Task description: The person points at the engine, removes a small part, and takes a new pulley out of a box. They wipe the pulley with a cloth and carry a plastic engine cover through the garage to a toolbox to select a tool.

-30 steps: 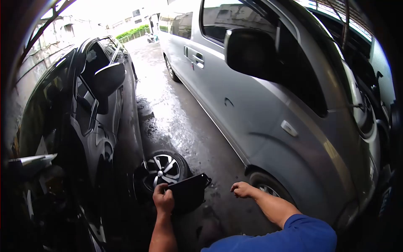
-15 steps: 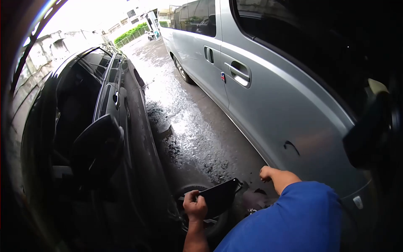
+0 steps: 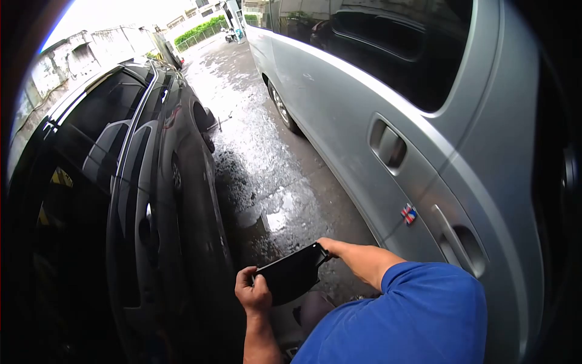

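Observation:
A black flat panel (image 3: 292, 274) with a straight upper edge is held out in front of my body, tilted up toward its right end. My left hand (image 3: 253, 292) grips its left end, thumb on the near side. At the far right corner, my right hand (image 3: 328, 246) is closed on the panel's edge, its fingers partly hidden. Below the panel, my legs show only in part.
A dark car (image 3: 194, 200) stands close on my left and a silver van (image 3: 357, 133) on my right. Wet, shiny pavement (image 3: 242, 145) runs between them. Farther off are a weathered wall (image 3: 60, 73), a hedge (image 3: 200, 35) and a parked motorbike (image 3: 229, 35).
I have moved forward between the vehicles, so the van's door handles now appear nearer. My right hand, earlier apart from the panel, has come onto its right end. The left hand keeps its grip.

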`<move>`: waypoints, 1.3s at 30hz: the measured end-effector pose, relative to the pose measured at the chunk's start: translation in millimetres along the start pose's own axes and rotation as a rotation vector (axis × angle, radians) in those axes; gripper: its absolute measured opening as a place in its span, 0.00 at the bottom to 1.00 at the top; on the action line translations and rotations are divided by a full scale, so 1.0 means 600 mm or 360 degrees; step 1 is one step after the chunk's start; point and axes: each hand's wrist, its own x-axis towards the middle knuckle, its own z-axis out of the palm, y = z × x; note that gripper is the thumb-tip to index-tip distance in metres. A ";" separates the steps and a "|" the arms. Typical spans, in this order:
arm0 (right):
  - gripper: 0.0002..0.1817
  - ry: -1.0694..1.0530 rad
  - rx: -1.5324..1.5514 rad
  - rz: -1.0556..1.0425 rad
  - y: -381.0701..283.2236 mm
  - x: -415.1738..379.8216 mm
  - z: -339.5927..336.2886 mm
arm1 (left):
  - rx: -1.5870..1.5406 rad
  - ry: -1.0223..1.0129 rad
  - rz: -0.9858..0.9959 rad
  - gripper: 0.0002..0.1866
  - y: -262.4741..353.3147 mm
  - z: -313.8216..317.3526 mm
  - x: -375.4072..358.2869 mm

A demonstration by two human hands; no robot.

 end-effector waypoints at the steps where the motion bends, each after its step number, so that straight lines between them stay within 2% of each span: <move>1: 0.14 -0.0045 -0.0004 -0.0102 -0.039 0.064 -0.034 | -0.0054 0.0068 0.0026 0.09 -0.013 0.009 0.064; 3: 0.14 0.0088 0.0132 -0.0077 -0.139 0.165 -0.105 | -0.0202 0.0163 -0.0010 0.08 -0.068 0.024 0.195; 5: 0.14 0.0050 0.0302 -0.0095 -0.166 0.318 -0.175 | -0.0302 0.0219 -0.0017 0.09 -0.148 0.052 0.341; 7: 0.14 0.0179 0.0672 0.0027 -0.210 0.424 -0.254 | -0.0482 0.0231 -0.0157 0.09 -0.203 0.082 0.498; 8: 0.18 0.0155 0.0735 0.0012 -0.220 0.479 -0.299 | -0.0492 0.0213 -0.0134 0.09 -0.225 0.107 0.589; 9: 0.18 0.0170 0.0717 0.0023 -0.240 0.521 -0.351 | -0.0518 0.0186 -0.0157 0.09 -0.242 0.141 0.671; 10: 0.21 0.0171 0.0898 0.0011 -0.256 0.547 -0.394 | -0.0537 0.0166 -0.0210 0.09 -0.256 0.174 0.738; 11: 0.24 0.0168 0.1092 0.0007 -0.277 0.564 -0.432 | -0.0542 0.0144 -0.0271 0.09 -0.267 0.203 0.799; 12: 0.31 0.0157 0.1099 -0.0019 -0.302 0.580 -0.477 | -0.0598 0.0098 -0.0387 0.09 -0.276 0.236 0.863; 13: 0.31 0.0153 0.1092 -0.0006 -0.331 0.592 -0.520 | -0.0656 0.0051 -0.0481 0.09 -0.287 0.273 0.931; 15: 0.35 0.0398 0.0914 -0.0303 -0.388 0.623 -0.602 | -0.0677 0.0001 -0.0525 0.08 -0.309 0.354 1.055; 16: 0.35 0.0407 0.0910 -0.0323 -0.401 0.651 -0.643 | -0.0671 -0.0080 -0.0552 0.08 -0.311 0.394 1.112; 18: 0.39 0.0696 0.0247 -0.0547 -0.423 0.727 -0.724 | -0.0765 -0.0219 -0.0598 0.08 -0.332 0.476 1.234; 19: 0.39 0.0712 0.0246 -0.0557 -0.433 0.778 -0.761 | -0.0864 -0.0278 -0.0635 0.08 -0.354 0.518 1.295; 21: 0.40 0.0817 -0.0064 -0.0494 -0.447 0.880 -0.850 | -0.0859 -0.0296 -0.0676 0.09 -0.369 0.594 1.417; 22: 0.34 0.0816 0.0032 -0.0527 -0.452 0.947 -0.896 | -0.0944 -0.0314 -0.0752 0.10 -0.374 0.626 1.478; 23: 0.34 0.0813 0.0022 -0.0533 -0.467 1.011 -0.953 | -0.1034 -0.0329 -0.0818 0.10 -0.380 0.661 1.546; 25: 0.29 0.0787 -0.0145 -0.0457 -0.510 1.137 -1.038 | -0.0900 -0.0304 -0.0736 0.11 -0.428 0.707 1.687; 26: 0.25 0.0854 -0.0176 -0.0555 -0.531 1.203 -1.078 | -0.0780 -0.0292 -0.0685 0.11 -0.455 0.722 1.747; 27: 0.23 0.0840 -0.0159 -0.0575 -0.565 1.258 -1.119 | -0.0843 -0.0272 -0.0780 0.11 -0.476 0.730 1.810; 29: 0.22 0.0848 -0.0158 -0.0636 -0.641 1.366 -1.190 | -0.0814 -0.0307 -0.0951 0.12 -0.495 0.725 1.927; 31: 0.20 0.0782 -0.0257 -0.0597 -0.703 1.463 -1.257 | -0.0808 -0.0352 -0.0960 0.13 -0.522 0.725 2.024; 33: 0.19 0.0725 -0.0405 -0.0874 -0.732 1.597 -1.329 | -0.0756 -0.0430 -0.1018 0.15 -0.540 0.744 2.136; 36: 0.19 0.0622 -0.0448 -0.0849 -0.761 1.803 -1.433 | -0.0885 -0.0577 -0.1241 0.15 -0.615 0.795 2.324; 39: 0.19 0.0529 -0.0480 -0.0754 -0.800 1.994 -1.556 | -0.0895 -0.0580 -0.1295 0.14 -0.682 0.879 2.531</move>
